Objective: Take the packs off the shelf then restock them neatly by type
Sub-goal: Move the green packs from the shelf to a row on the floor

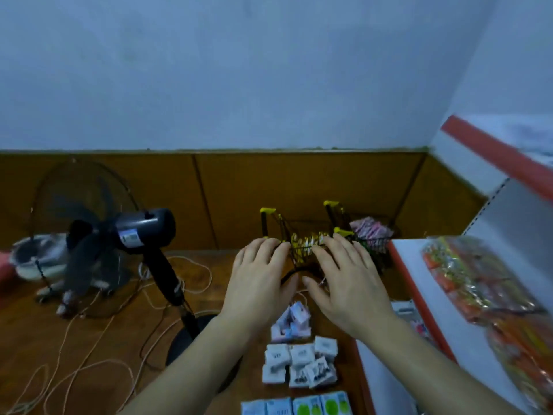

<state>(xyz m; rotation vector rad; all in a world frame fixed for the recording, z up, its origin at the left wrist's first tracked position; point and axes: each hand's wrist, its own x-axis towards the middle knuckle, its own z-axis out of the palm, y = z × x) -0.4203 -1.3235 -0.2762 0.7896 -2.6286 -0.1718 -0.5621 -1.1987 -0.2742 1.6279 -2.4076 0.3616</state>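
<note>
Boxy packs [299, 365], wire basket [302, 247]

Print on the white packs [300, 362] and fan label [130, 236] is too blurred to read.

The scene is dim with a cool bluish cast, and the light is flat, with only faint shadows on the floor [89, 339]. Everything looks soft and slightly blurred, so print on the packs [299, 363] is unreadable. Wide-angle distortion bends the shelf [466, 339] edge at the right.
</note>
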